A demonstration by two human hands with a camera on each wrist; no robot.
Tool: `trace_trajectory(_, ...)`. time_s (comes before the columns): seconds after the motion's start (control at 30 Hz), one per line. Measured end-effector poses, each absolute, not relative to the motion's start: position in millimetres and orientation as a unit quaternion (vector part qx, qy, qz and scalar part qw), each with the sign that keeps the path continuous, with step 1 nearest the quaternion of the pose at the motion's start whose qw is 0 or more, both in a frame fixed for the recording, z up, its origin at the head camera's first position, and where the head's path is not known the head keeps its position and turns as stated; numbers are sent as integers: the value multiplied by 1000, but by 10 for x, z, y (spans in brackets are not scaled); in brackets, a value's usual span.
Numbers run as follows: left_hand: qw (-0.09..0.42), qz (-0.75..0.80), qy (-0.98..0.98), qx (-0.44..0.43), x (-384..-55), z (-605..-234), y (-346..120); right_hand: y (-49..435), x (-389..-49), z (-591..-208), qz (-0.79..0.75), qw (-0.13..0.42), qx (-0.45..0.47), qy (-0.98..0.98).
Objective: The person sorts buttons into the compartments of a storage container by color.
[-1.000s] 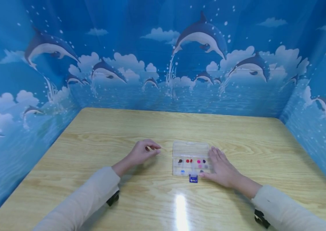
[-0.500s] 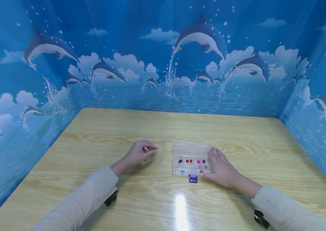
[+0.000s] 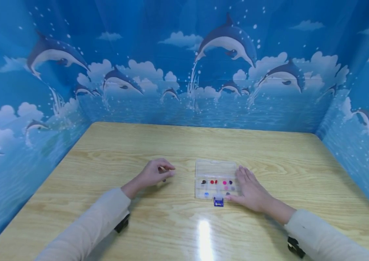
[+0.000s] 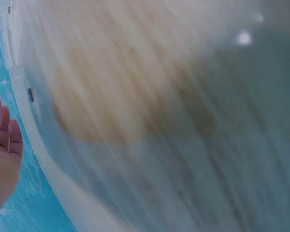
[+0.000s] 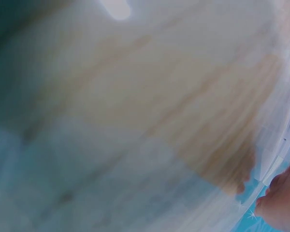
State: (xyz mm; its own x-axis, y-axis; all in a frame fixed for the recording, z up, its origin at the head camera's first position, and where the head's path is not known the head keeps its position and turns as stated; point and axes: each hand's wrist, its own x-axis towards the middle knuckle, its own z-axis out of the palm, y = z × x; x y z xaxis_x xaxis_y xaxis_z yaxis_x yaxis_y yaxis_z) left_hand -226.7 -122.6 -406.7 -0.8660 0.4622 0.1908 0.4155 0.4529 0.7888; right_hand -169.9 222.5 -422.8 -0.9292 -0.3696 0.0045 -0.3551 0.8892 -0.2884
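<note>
A clear plastic compartment box [image 3: 216,168] lies on the table with its lid folded back and a blue latch [image 3: 218,202] at its front. Small black, red, pink, purple and blue bead-like pieces sit in its compartments. My right hand [image 3: 253,192], fingers straight, rests along the box's right side; it also shows in the right wrist view's corner. To the left of the box hovers my left hand [image 3: 153,173], fingers loosely bent and holding nothing visible. A small dark piece [image 3: 164,180] lies on the table just below its thumb, apart from the fingers in the left wrist view.
The wood-grain table [image 3: 132,141] carries a bright light reflection in front of the box. A blue dolphin-print curtain [image 3: 158,72] encloses the back and both sides. Both wrist views are mostly blurred tabletop reflection.
My left hand has drawn back a little to the left, away from the box, and the small dark piece under it has come into sight. The right hand and box have stayed put.
</note>
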Motion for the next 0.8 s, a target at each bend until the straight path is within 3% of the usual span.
trace_trajectory(0.4, 2, 418, 859, 296, -2297, -4150, -1369, 2213, -1687, -4209, -144, 26, -183, 972)
trace_trajectory(0.8, 26, 398, 870, 291, -2289, -4212, -1506, 2218, -1694, -4219, -144, 26, -185, 972)
